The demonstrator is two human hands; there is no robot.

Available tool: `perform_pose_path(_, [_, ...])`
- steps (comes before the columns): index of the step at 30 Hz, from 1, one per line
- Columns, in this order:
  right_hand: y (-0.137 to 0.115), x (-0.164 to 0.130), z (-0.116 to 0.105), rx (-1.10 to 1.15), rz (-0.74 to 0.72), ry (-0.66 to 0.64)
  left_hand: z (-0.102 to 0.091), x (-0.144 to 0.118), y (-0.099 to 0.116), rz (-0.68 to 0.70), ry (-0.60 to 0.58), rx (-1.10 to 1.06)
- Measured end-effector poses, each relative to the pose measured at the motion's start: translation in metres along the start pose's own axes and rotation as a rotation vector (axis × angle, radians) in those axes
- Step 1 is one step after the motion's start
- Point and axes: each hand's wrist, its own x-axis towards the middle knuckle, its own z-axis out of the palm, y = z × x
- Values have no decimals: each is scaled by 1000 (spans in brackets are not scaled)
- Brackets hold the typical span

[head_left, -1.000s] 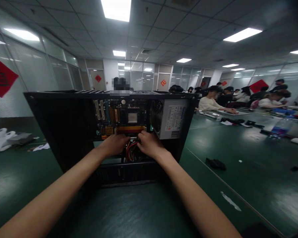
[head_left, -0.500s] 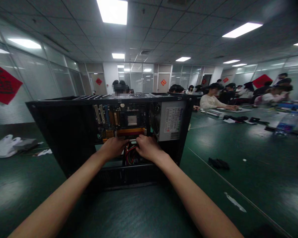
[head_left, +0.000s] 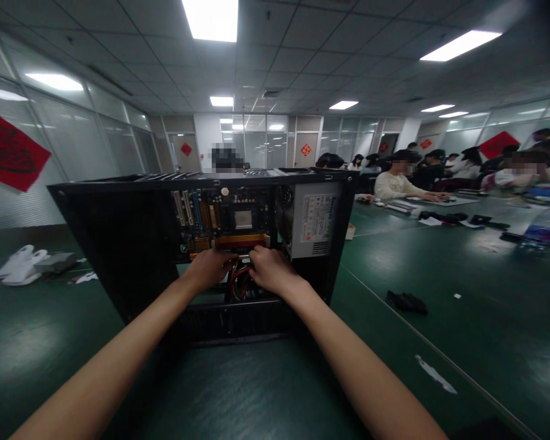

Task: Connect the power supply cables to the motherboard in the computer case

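An open black computer case [head_left: 119, 244] stands on the green table [head_left: 440, 293], its inside facing me. A motherboard [head_left: 224, 220] fills the back, and a grey power supply with a fan [head_left: 309, 220] sits at the right. Both my hands reach inside at the board's lower edge. My left hand [head_left: 208, 269] and my right hand [head_left: 270, 270] are curled close together over a bundle of red and black cables [head_left: 239, 282]. What the fingers grip is hidden behind the hands.
A small black object [head_left: 406, 301] lies on the table right of the case, and a white scrap [head_left: 433, 374] lies nearer. White bags [head_left: 21, 267] sit at the left. Several people sit at tables at the back right; a water bottle [head_left: 545, 229] stands far right.
My hands have stayed at the cables under the motherboard, edging slightly closer together. The view has shifted a little.
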Motion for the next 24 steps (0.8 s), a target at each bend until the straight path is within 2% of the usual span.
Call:
perform_pose_path(6, [-1, 1, 1, 26, -17, 7, 4, 1, -2, -47, 44, -73])
perform_pose_path(15, [2, 3, 8, 73, -75, 63, 12, 2, -9, -45, 77, -194])
perform_pose_path(19, [2, 5, 11, 47, -85, 82, 12, 2, -8, -64, 73, -218])
perform_pose_path(24, [4, 12, 11, -46, -131, 33, 11, -1, -7, -62, 73, -229])
